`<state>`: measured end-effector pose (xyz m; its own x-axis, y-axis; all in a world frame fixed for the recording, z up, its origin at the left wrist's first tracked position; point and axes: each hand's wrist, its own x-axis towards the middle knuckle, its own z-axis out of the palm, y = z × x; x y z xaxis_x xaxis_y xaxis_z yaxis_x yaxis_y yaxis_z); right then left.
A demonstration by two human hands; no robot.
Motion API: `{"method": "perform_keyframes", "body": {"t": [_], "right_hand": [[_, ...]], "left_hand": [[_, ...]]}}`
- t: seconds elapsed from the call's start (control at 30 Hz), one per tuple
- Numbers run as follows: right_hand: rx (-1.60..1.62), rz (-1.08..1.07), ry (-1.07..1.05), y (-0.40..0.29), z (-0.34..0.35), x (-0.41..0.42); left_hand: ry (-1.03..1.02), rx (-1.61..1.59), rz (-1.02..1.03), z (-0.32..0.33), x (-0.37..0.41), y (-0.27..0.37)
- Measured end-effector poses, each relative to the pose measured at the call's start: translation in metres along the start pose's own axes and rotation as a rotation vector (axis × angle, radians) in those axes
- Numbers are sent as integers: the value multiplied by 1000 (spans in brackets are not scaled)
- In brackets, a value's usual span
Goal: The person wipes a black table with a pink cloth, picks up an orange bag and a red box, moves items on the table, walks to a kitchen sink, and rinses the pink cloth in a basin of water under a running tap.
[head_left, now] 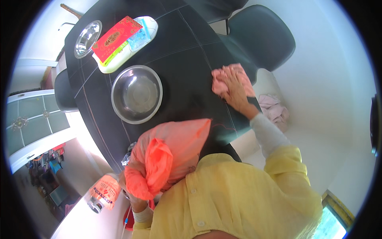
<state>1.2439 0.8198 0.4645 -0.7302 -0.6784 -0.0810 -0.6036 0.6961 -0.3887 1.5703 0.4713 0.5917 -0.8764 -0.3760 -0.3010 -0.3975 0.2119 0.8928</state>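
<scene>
On the right side of the dark table, my right hand [234, 89] presses down on a folded pink cloth [246, 80], fingers spread over it. My left hand [138, 200] is low at the table's near left edge, against the bunched end of a full red plastic bag [182, 140]. The bag covers most of that hand's fingers; it bulges in front of my chest over the table edge, and its contents are hidden. Beyond the bag stands a wide stainless steel bowl [138, 94] with nothing visible in it.
Farther back are a white tray [112, 69] holding a red envelope [115, 38] and packets, and a smaller metal bowl [88, 38]. Dark chairs [262, 35] edge the table [179, 59]. An orange bag [106, 189] and a red bucket [129, 219] are at lower left.
</scene>
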Motion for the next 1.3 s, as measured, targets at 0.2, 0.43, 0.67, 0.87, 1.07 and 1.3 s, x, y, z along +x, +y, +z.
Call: {"method": "perform_keyframes", "body": {"t": [0.2,0.43,0.67,0.87,1.07,1.3], "right_hand": [[-86,-248,131,60,46,199],[-182,-171,303,83,112,378],[-21,-379,107,21,101,318],[176,-477,-143,-39,84,176],[229,-301,-339,-59,50,43],[639,-67,-100,-66,41,21]], "left_hand": [[136,71,-199,26,-8,-4],[231,72,-347,37,-17,2],[313,32,-409,40,-41,16],[339,-54,-426,53,-49,13],[349,-114,-335,57,-45,-20],[448,-130,-353,33,-29,-23]]}}
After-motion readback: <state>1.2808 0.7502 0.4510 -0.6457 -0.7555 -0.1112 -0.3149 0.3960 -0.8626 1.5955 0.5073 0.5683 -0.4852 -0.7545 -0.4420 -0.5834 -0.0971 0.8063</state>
